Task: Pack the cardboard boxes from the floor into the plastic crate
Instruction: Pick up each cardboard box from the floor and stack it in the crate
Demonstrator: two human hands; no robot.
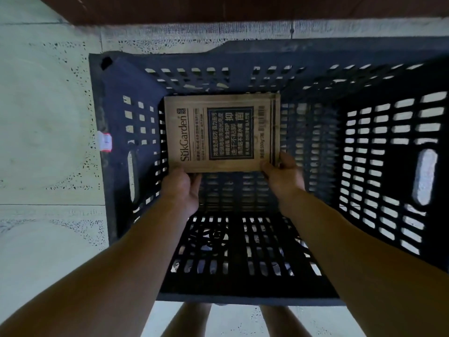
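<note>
A brown cardboard box (pixel 220 132) printed "SukGarden" lies flat inside the dark plastic crate (pixel 111 166), against its far wall. My left hand (pixel 182 188) grips the box's near left corner from below. At the near right corner my right hand (pixel 283 175) holds the box, fingers curled over its edge. Both arms reach down into the crate from the near side. I cannot tell whether the box rests on the slatted bottom or hangs just above it.
The crate's perforated walls rise on all sides, with handle slots left and right. It stands on a pale tiled floor (pixel 48 105). A white and red tag (pixel 104 141) sticks out at the crate's left rim. A dark brown surface (pixel 243 8) runs along the far edge.
</note>
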